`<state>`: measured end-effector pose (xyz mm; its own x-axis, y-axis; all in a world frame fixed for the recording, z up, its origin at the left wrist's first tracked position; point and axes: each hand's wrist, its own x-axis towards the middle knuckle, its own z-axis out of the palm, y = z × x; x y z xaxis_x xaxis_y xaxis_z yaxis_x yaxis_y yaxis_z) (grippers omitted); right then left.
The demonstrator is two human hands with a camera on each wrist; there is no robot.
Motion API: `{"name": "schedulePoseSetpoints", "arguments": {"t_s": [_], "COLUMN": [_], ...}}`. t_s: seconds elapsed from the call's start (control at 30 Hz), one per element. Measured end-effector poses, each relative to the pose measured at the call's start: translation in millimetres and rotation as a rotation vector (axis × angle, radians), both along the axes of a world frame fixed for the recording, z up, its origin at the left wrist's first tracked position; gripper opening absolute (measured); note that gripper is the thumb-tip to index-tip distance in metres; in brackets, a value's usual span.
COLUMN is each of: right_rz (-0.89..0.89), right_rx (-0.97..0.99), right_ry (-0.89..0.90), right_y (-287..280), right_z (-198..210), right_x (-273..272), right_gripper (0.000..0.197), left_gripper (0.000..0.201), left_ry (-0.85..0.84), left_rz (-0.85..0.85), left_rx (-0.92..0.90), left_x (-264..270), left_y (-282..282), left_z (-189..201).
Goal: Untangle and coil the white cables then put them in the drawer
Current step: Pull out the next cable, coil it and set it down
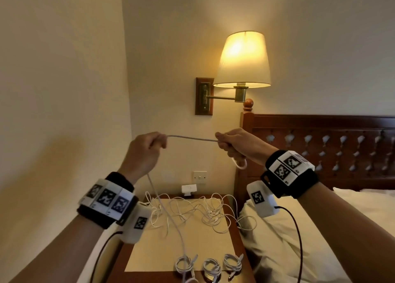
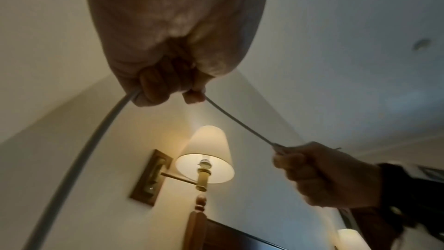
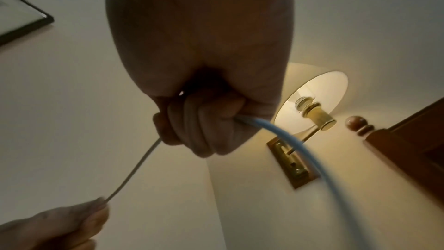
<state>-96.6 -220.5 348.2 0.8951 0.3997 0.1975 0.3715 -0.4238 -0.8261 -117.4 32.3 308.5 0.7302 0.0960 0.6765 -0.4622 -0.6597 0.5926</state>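
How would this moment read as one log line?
left hand: grips white cable | right hand: grips same cable | three coils: on nightstand

Nightstand (image 1: 233, 235) under cables (image 1: 205, 212) (three coiled)

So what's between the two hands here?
A short stretch of white cable, nearly taut, runs from the left hand to the right hand; nothing else lies between. All three views show it.

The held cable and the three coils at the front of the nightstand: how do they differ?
The held cable is stretched in the air between the left hand and right hand; the three coils lie on the nightstand. It is mostly unwound, its tail hanging down; they are wound into small loops. All are white.
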Motion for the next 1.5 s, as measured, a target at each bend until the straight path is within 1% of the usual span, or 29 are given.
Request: {"name": "schedulePoseSetpoints", "arguments": {"t_s": [0.03, 0.07, 0.13, 0.17, 0.2, 0.27, 0.3, 0.33, 0.37, 0.4, 0.43, 0.47, 0.53, 0.6, 0.7, 0.77, 0.87, 0.93, 1.0, 1.07, 1.1, 1.13, 1.17, 1.2, 1.23, 1.27, 1.33, 1.4, 1.5], "right_rz": [-0.012, -0.017, -0.016, -0.011, 0.005, 0.05, 0.067, 0.078, 0.087, 0.098, 0.114, 0.135, 0.176, 0.196, 0.219, 0.23, 0.237, 0.217, 0.188, 0.131, 0.098, 0.069, 0.048, 0.033, 0.027, 0.029, 0.048, 0.047, 0.054], "right_rx": [0.013, 0.028, 0.053, 0.069, 0.083, 0.097, 0.104, 0.118, 0.143, 0.171, 0.192, 0.199, 0.21, 0.263, 0.367, 0.425, 0.589, 0.745, 0.864, 0.88, 0.837, 0.766, 0.684, 0.607, 0.547, 0.514, 0.494, 0.474, 0.438], "right_ry": [0.011, 0.02, 0.035, 0.039, 0.047, 0.054, 0.052, 0.055, 0.064, 0.081, 0.104, 0.132, 0.194, 0.256, 0.341, 0.371, 0.382, 0.39, 0.375, 0.346, 0.322, 0.293, 0.26, 0.228, 0.2, 0.179, 0.162, 0.145, 0.093], "right_y": [-7, -11, -11, -9, -5, 4, 8, 12, 15, 15, 15, 14, 10, 9, 9, 8, 3, -4, -12, -18, -20, -20, -19, -16, -14, -11, -7, -4, -1], "right_z": [-2, -3, -3, -1, 0, 2, 3, 4, 5, 5, 5, 4, -2, -9, -14, -15, -10, -4, 1, 1, -1, -3, -6, -9, -12, -15, -18, -20, -22], "right_x": [1, 2, 0, -2, -3, -7, -8, -9, -10, -10, -11, -12, -15, -17, -18, -20, -21, -19, -15, -11, -9, -9, -8, -9, -10, -12, -16, -20, -24], "right_gripper": [0.045, 0.045, 0.044, 0.044, 0.044, 0.043, 0.042, 0.042, 0.042, 0.041, 0.04, 0.039, 0.036, 0.036, 0.036, 0.036, 0.036, 0.035, 0.034, 0.033, 0.031, 0.029, 0.028, 0.028, 0.028, 0.028, 0.03, 0.031, 0.033], "left_gripper": [0.033, 0.034, 0.032, 0.025, 0.024, 0.053, 0.059, 0.057, 0.046, 0.031, 0.025, 0.028, 0.031, 0.031, 0.029, 0.026, 0.023, 0.024, 0.025, 0.028, 0.03, 0.031, 0.033, 0.035, 0.037, 0.039, 0.038, 0.033, 0.031], "left_ry": [0.022, 0.052, 0.155, 0.194, 0.205, 0.173, 0.167, 0.164, 0.164, 0.17, 0.169, 0.136, 0.027, -0.049, -0.112, -0.098, -0.006, 0.09, 0.225, 0.458, 0.567, 0.634, 0.632, 0.579, 0.486, 0.389, 0.211, 0.081, -0.053], "left_rz": [0.053, 0.098, 0.138, 0.13, 0.105, -0.053, -0.148, -0.246, -0.326, -0.389, -0.422, -0.405, -0.295, -0.236, -0.211, -0.243, -0.321, -0.35, -0.34, -0.359, -0.41, -0.48, -0.547, -0.591, -0.601, -0.587, -0.55, -0.527, -0.461], "left_rx": [-0.041, -0.037, 0.071, 0.141, 0.191, 0.226, 0.228, 0.235, 0.222, 0.134, 0.025, -0.029, 0.049, 0.102, 0.094, 0.075, -0.014, -0.111, -0.253, -0.338, -0.301, -0.199, -0.043, 0.12, 0.245, 0.304, 0.313, 0.314, 0.3], "left_x": [3, 5, 5, 4, 2, -5, -8, -11, -10, -8, -6, -3, 4, 7, 10, 13, 23, 31, 30, 16, 7, -4, -11, -19, -25, -31, -42, -47, -41], "left_y": [11, 19, 23, 21, 16, -3, -15, -29, -42, -51, -55, -55, -51, -49, -51, -50, -39, -31, -28, -34, -40, -47, -54, -61, -67, -71, -74, -73, -72], "left_z": [-3, -6, -10, -11, -9, -4, -1, 0, -2, -5, -7, -8, -8, -9, -13, -16, -27, -57, -98, -129, -135, -132, -122, -107, -90, -72, -37, -11, 8]}}
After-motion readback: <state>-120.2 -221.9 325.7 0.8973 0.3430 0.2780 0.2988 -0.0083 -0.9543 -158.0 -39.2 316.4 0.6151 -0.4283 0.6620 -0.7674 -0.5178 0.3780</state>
